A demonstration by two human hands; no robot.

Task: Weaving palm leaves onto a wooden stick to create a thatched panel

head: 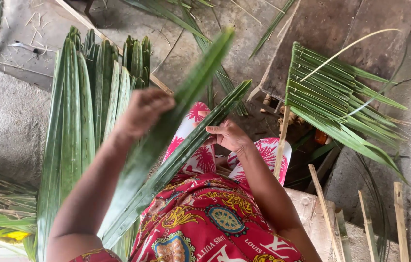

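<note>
My left hand (142,112) is raised and grips a long green palm leaf (186,94) that runs from my lap up to the top middle. My right hand (229,136) pinches a second long leaf (176,162) lying diagonally beneath the first. Both leaves cross my lap, which is covered by a red patterned cloth (205,213). The leaf in my left hand is blurred.
A fan of upright folded palm leaves (82,106) stands at the left. A partly woven leaf panel on a stick (331,102) lies at the right over a wooden board (322,29). Thin wooden sticks (399,218) lie at lower right, on a concrete floor (7,121).
</note>
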